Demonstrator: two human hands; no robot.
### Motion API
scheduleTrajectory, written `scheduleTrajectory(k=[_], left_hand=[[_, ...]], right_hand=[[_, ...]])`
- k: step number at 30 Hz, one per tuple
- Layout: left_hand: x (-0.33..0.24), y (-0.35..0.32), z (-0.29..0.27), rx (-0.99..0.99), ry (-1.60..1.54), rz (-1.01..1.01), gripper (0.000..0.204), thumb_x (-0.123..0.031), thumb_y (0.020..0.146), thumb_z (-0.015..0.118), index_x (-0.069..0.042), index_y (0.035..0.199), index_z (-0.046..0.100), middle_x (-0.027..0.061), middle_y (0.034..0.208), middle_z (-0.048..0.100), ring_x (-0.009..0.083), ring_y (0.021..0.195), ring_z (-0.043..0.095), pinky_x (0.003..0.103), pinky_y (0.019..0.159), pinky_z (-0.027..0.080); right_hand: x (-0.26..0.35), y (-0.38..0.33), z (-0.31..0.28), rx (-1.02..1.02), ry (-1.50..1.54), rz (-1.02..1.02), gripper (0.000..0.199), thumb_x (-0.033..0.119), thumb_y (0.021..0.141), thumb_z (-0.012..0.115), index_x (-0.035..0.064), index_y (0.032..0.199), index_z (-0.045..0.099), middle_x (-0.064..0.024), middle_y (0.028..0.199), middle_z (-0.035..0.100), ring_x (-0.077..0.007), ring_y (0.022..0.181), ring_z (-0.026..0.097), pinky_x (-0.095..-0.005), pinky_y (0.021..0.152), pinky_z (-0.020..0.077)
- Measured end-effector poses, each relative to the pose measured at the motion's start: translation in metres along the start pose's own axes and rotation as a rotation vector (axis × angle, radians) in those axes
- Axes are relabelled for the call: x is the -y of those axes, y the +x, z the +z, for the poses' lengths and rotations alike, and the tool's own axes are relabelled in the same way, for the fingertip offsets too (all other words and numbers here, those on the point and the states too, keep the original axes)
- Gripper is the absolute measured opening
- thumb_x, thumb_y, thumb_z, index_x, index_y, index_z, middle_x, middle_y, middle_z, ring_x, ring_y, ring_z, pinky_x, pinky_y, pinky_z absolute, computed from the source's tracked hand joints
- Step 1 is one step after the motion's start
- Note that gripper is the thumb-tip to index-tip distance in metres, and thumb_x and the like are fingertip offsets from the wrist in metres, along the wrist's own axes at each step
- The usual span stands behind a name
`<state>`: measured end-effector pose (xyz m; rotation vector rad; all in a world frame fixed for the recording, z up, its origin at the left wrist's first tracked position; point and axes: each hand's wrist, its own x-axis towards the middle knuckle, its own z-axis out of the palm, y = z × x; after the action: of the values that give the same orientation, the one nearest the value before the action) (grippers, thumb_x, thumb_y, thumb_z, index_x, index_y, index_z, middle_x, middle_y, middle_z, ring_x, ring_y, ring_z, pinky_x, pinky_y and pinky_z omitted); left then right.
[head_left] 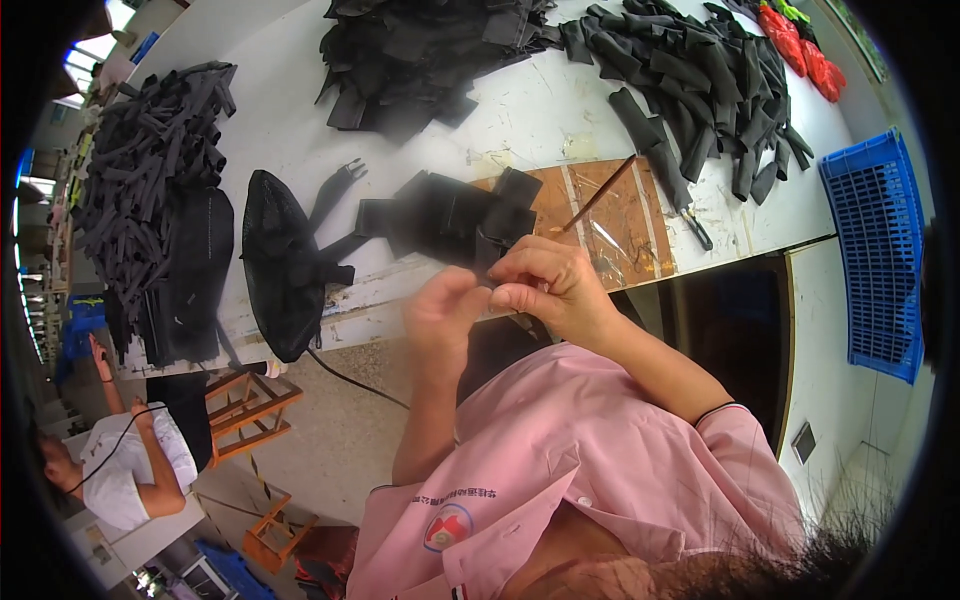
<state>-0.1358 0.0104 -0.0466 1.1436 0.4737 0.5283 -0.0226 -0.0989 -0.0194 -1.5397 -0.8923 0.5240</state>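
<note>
My left hand [443,312], blurred by motion, is closed with its fingertips close to those of my right hand. My right hand [553,292] pinches thumb against forefinger; whatever lies between the fingertips is too small or hidden to make out. Just beyond them, black fabric pieces [440,215] lie at the table's near edge, one dark flap reaching the right fingers. Left of these rests a black mesh piece [283,265] with straps and a buckle end [350,170].
On the white table [270,120] are piles of black fabric strips [140,190], black pieces [420,60] and black tubes [700,80]. A brown board [630,215] bears a thin stick [600,195]; a small dark-handled tool [697,230] lies nearby. A blue crate [880,255] stands right. Another person [130,465] works at left.
</note>
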Motion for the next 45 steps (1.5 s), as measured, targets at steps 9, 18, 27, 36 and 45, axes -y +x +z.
scheduleTrajectory(k=[9, 18, 27, 36, 45], left_hand=[[0.001, -0.002, 0.015, 0.042, -0.137, -0.04, 0.014, -0.011, 0.081, 0.059, 0.001, 0.087, 0.054, 0.003, 0.073, 0.055, 0.0083, 0.063, 0.05, 0.019, 0.059, 0.041], [-0.004, -0.003, 0.024, -0.09, 0.282, 0.108, 0.005, -0.007, 0.082, 0.057, -0.002, 0.083, 0.054, 0.0017, 0.071, 0.056, 0.0081, 0.059, 0.052, 0.019, 0.056, 0.041], [0.02, 0.0, 0.03, -0.378, 1.025, 0.641, 0.013, 0.001, 0.075, 0.061, 0.0, 0.086, 0.056, 0.0038, 0.06, 0.059, 0.0061, 0.045, 0.045, 0.02, 0.044, 0.039], [0.02, 0.003, 0.023, -0.217, 0.625, 0.296, 0.007, 0.002, 0.078, 0.058, 0.002, 0.085, 0.055, -0.0019, 0.066, 0.055, -0.0003, 0.05, 0.041, 0.015, 0.043, 0.033], [0.014, 0.004, 0.021, -0.128, 0.623, 0.219, 0.004, -0.001, 0.08, 0.057, 0.0, 0.078, 0.054, -0.003, 0.062, 0.051, 0.0006, 0.05, 0.043, 0.015, 0.043, 0.034]], right_hand=[[0.005, -0.001, -0.001, 0.004, 0.027, 0.05, 0.009, 0.006, 0.078, 0.058, -0.0024, 0.075, 0.061, -0.0051, 0.066, 0.055, -0.0116, 0.055, 0.053, -0.0227, 0.049, 0.0424], [0.0, -0.003, 0.0, -0.012, 0.29, 0.349, 0.018, 0.013, 0.083, 0.056, -0.0034, 0.076, 0.058, -0.0018, 0.066, 0.053, -0.007, 0.052, 0.048, -0.0197, 0.048, 0.0424], [-0.01, -0.001, 0.005, -0.038, -0.17, -0.007, 0.01, 0.003, 0.068, 0.063, -0.0017, 0.076, 0.059, -0.0102, 0.067, 0.055, -0.021, 0.057, 0.057, -0.0287, 0.05, 0.045], [-0.013, -0.004, 0.008, -0.168, -0.287, -0.108, 0.008, 0.001, 0.069, 0.058, -0.0028, 0.076, 0.06, -0.0127, 0.068, 0.055, -0.0278, 0.057, 0.056, -0.0327, 0.052, 0.0461], [-0.018, -0.004, 0.0, -0.086, -0.102, 0.134, 0.01, 0.005, 0.073, 0.058, -0.0034, 0.077, 0.062, -0.0113, 0.064, 0.056, -0.0191, 0.054, 0.055, -0.029, 0.049, 0.042]])
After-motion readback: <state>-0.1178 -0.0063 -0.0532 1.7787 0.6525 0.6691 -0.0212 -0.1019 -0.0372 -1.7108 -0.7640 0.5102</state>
